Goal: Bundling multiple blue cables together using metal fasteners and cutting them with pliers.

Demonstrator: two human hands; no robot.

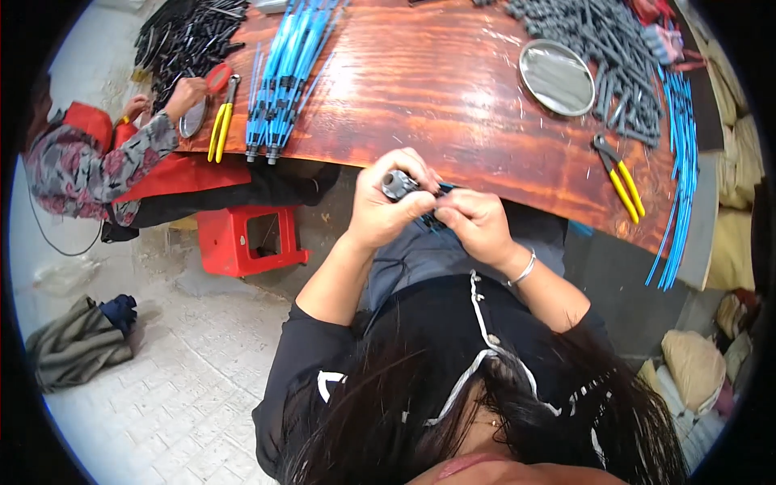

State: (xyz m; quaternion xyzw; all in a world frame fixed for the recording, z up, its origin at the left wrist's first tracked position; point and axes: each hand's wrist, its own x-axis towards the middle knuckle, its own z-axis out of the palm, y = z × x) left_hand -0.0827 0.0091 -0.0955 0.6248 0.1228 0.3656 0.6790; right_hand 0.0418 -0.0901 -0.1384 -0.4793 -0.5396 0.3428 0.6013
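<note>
While the left hand point(377, 208) is clamping a grey tubular fitting point(395, 184) between its thumb and curled fingers, the right hand point(478, 226) is sitting just beside it, above the lap point(396, 263) and close to the near edge of the wooden table point(396, 105). From the right fingertips, the fitting is lying to the left and slightly farther from the body. Its round end is facing the camera, and its long axis seems to be slanting rightward, toward the right fingers, though foreshortening is making that angle uncertain. The left hand is nearer, already wrapping around the piece, so the relation that matters is probably the narrow gap between the fitting's far end and the right thumb.

The right thumb and forefinger are coming close together near some thin dark parts point(430, 221); whether they are pinching one, I cannot tell. The fitting's far end is disappearing among the fingers, so its join with the dark parts is staying hidden. The left palm is covering the fitting's underside, and the right hand's other fingers are curling out of clear view.
</note>
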